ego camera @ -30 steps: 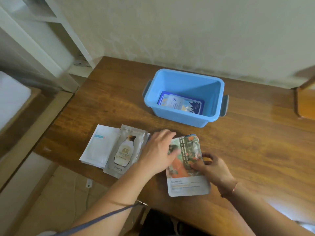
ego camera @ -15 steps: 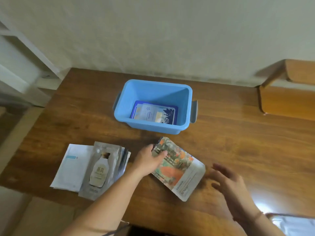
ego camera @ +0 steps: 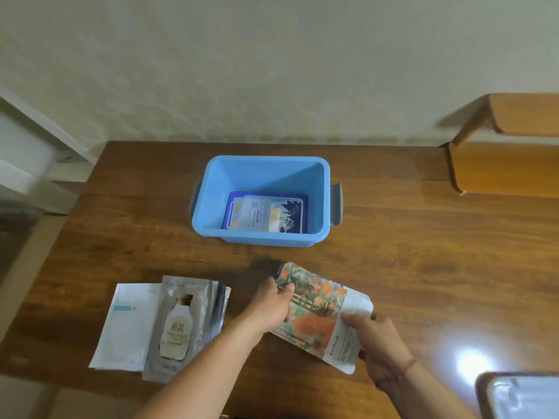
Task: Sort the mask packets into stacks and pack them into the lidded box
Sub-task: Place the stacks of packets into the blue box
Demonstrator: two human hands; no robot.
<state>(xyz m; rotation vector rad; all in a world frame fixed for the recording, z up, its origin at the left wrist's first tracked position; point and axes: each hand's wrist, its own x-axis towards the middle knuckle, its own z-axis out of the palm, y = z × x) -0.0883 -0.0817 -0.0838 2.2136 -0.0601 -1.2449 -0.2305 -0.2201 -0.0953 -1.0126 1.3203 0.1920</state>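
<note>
Both hands grip floral mask packet: left hand fingers clamped at 9 o'clock edge, right hand at 4 o'clock; blue box at 12.

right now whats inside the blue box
The blue box holds flat mask packets: a pale one on top of a dark blue one. Anything beneath them is covered, so the count is unclear.
</note>
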